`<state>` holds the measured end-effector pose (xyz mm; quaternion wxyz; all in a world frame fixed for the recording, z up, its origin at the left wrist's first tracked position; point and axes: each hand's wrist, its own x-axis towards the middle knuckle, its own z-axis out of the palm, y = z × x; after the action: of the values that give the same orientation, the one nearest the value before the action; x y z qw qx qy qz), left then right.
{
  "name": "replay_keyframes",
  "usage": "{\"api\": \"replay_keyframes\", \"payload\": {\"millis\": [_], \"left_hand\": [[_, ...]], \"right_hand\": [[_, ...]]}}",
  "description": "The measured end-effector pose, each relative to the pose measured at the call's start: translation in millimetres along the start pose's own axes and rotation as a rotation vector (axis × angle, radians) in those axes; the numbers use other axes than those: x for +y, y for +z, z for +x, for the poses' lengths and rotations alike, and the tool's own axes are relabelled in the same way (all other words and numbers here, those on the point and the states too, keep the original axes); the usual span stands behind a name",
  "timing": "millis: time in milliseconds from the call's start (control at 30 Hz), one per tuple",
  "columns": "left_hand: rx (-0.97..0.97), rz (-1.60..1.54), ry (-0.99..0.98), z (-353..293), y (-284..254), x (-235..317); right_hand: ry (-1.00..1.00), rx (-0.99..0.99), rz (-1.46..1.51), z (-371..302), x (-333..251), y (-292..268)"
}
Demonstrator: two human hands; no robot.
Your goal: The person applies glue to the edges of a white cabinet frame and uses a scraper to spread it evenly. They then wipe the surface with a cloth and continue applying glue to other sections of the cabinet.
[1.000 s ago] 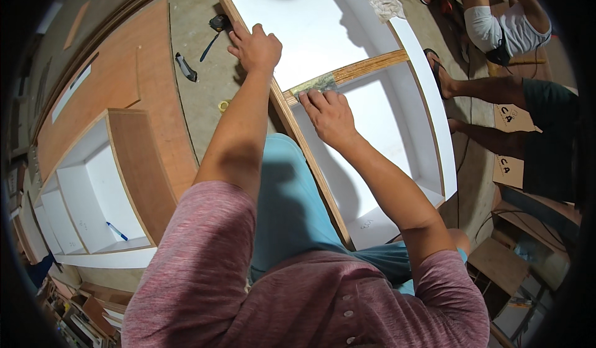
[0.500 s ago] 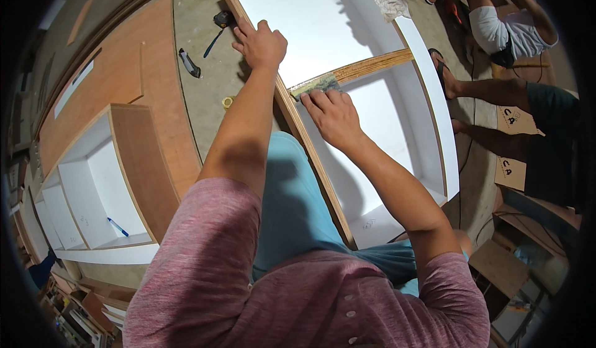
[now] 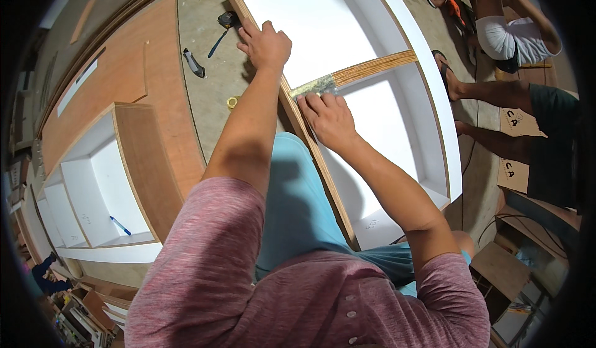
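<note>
A white-lined wooden cabinet frame lies on its back in front of me. My left hand rests on its near long edge, fingers spread. A bare plywood divider edge crosses the frame. My right hand bends its fingers over a thin greenish-grey sheet at the divider's left end, pressing on it. What the sheet is made of is unclear. On the floor beyond my left arm lie a black tape measure, a utility knife and a yellow roll.
At left, a second white-lined cabinet with a blue pen inside stands by a large plywood sheet. Other people's legs are close to the frame's far side. Cardboard and wooden boxes sit at right.
My right hand and the sheet have slid slightly left along the divider edge. Another person's hand with a white cloth has left the far right corner of the frame. My left hand stays put.
</note>
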<state>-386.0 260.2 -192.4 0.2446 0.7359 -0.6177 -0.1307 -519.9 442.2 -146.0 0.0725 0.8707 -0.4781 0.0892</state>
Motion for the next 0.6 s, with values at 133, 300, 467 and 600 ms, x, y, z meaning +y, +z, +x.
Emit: {"api": "replay_keyframes", "payload": {"millis": [133, 300, 467, 600], "left_hand": [[0.019, 0.012, -0.003, 1, 1, -1], [0.013, -0.009, 0.001, -1, 1, 1], [0.010, -0.007, -0.004, -2, -1, 1], [0.018, -0.001, -0.003, -1, 1, 1]], "right_hand": [[-0.032, 0.019, 0.016, -5, 0, -5], [0.014, 0.018, 0.018, 2, -2, 2], [-0.022, 0.020, -0.007, -4, -2, -5], [0.012, 0.053, 0.018, 5, -2, -1]]}}
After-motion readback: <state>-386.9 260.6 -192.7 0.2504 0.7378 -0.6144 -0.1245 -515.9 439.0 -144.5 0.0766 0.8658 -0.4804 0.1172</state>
